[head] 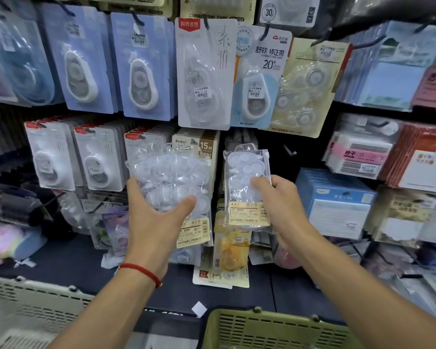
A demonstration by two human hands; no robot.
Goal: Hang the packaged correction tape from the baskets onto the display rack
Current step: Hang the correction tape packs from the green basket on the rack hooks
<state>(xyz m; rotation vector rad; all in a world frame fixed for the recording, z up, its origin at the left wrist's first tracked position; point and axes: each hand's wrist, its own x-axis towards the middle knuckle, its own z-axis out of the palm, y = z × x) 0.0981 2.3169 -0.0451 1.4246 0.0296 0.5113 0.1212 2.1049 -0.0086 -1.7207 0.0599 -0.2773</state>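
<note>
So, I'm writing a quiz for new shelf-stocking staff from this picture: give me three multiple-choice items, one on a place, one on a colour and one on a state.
1. Where is the green basket?
A. On the top hook
B. At the bottom of the view, below the right hand
C. Behind the rack

2. What colour is the cord on the left wrist?
A. Red
B. Blue
C. White

3. What is the right hand doing?
A. Hanging empty
B. Resting in a basket
C. Holding a clear pack up near the bare hook

Answers: 1 B, its slotted rim fills the lower edge under the right arm. 2 A, a thin red band circles that wrist. 3 C, the thumb presses on the pack's front; the left hand holds a bundle of packs.
</note>
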